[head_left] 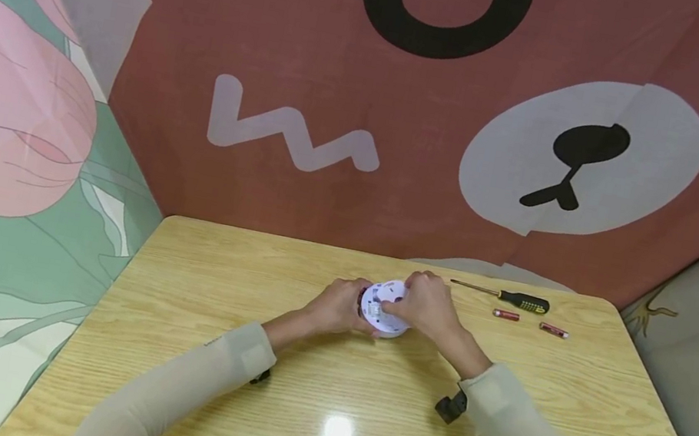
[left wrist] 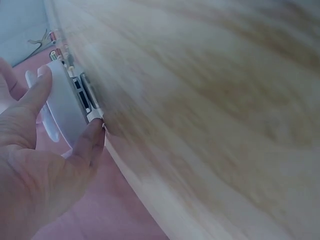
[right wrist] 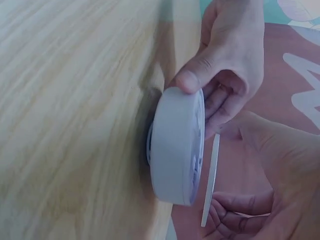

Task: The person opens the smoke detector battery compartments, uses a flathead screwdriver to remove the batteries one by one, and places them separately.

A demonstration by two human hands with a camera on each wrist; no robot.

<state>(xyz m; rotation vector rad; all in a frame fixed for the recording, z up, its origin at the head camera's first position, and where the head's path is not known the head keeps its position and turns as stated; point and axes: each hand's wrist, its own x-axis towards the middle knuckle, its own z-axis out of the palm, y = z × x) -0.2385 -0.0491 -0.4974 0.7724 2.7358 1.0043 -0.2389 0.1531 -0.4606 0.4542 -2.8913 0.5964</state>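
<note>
Nearest the camera are two pale sleeves reaching in over the wooden table (head_left: pixel 203 410). Past them, near the middle of the table, both hands meet on a round white plastic device (head_left: pixel 384 308) (it looks like a small alarm or sensor). The left hand (head_left: pixel 337 308) curls around its left side, thumb on the rim and fingers (right wrist: pixel 220 97) behind it, propping it on its edge on the tabletop. The right hand (head_left: pixel 428 306) pinches a thin flat white cover (right wrist: pixel 210 182) that stands just apart from the device's face.

The device looks light, stiff and smooth, so it could slip; the rim seems the safest place to hold it. The cover looks thin enough to bend or snap, best taken by its edge.

Further back on the right lie two small red batteries (head_left: pixel 505 315) (head_left: pixel 553 330), and just behind them a screwdriver (head_left: pixel 504 297) with a black and yellow handle. Behind the table hangs a cartoon-printed cloth (head_left: pixel 412 104)
</note>
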